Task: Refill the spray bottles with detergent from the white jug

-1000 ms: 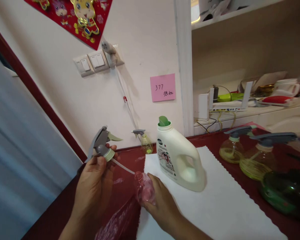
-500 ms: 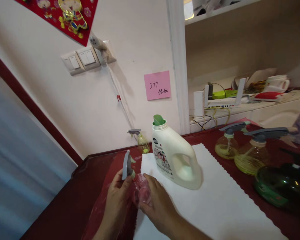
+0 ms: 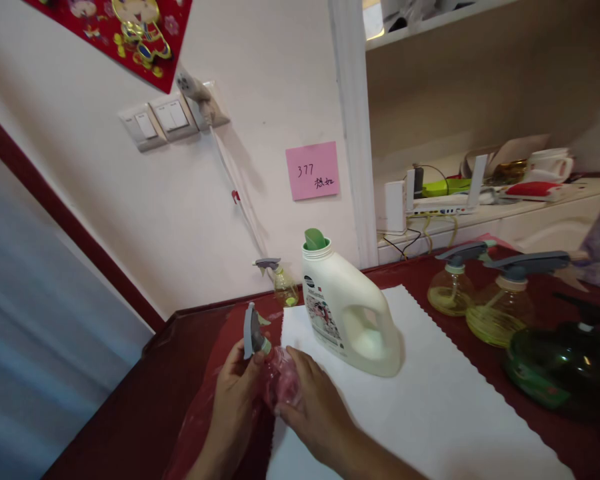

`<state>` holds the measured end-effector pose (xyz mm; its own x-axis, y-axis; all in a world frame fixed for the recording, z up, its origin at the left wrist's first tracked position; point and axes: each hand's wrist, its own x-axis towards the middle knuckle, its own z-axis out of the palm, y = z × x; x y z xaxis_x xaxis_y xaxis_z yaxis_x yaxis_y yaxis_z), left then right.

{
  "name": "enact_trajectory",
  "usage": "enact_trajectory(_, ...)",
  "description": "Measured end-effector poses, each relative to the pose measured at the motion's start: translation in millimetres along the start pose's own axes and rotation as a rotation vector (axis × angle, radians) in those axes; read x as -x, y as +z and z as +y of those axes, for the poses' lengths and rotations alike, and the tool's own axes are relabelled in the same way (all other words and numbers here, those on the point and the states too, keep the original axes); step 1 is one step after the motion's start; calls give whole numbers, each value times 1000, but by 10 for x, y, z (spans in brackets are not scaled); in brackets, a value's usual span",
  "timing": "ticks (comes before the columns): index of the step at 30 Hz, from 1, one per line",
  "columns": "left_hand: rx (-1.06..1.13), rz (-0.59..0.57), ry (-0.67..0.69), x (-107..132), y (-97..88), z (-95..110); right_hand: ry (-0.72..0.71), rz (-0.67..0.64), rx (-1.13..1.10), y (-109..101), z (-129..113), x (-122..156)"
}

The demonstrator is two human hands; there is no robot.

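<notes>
Head view, clock positions read around the pink bottle [image 3: 284, 379]. Both my hands are closed on one assembly: my left hand [image 3: 233, 397] grips the grey spray head [image 3: 253, 331] low, near its pale green collar [image 3: 267, 347], while my right hand [image 3: 320, 410] wraps the bottle's body. Several faults seem possible from here. If the collar sits crooked, it could bind or leave a leaking gap; I cannot tell whether it is fully seated. Too firm a squeeze from my right hand could force out any liquid, though the fill level is not clear. Too slack a hold could let the bottle turn along with the spray head. An outward swing of my right hand could tip the uncapped white jug [image 3: 350, 320], near at 1 to 2 o'clock.

As to position, the pink bottle lies between my hands, touching at least the right, with the left at 8 o'clock and the right at 4. It leans toward 11 o'clock, over the border of the white sheet [image 3: 405, 413] and the dark red worktop [image 3: 130, 387]; its base is hidden.
</notes>
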<state>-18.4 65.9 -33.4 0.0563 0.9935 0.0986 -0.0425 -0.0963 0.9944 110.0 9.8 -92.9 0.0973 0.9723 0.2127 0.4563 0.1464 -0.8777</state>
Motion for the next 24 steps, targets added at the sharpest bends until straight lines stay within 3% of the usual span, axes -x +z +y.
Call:
enact_trajectory(10, -39, -98, 53, -2, -3, -26, 35, -31, -3, 6, 28, -5)
enact_trajectory(12, -34, -103, 65, -2, -9, -39, 21, 12, -5, -33, -1, -13)
enact_trajectory(17, 82, -143, 52, -16, -35, -174, -321, 230, 147, -372, -322, -165)
enact_trajectory(20, 139, -171, 76, -26, -24, -232, -492, 116, 338, -637, -597, -395)
enact_trajectory(24, 164, -158, 135, -20, 9, -246, -611, -163, 492, -837, -819, -720)
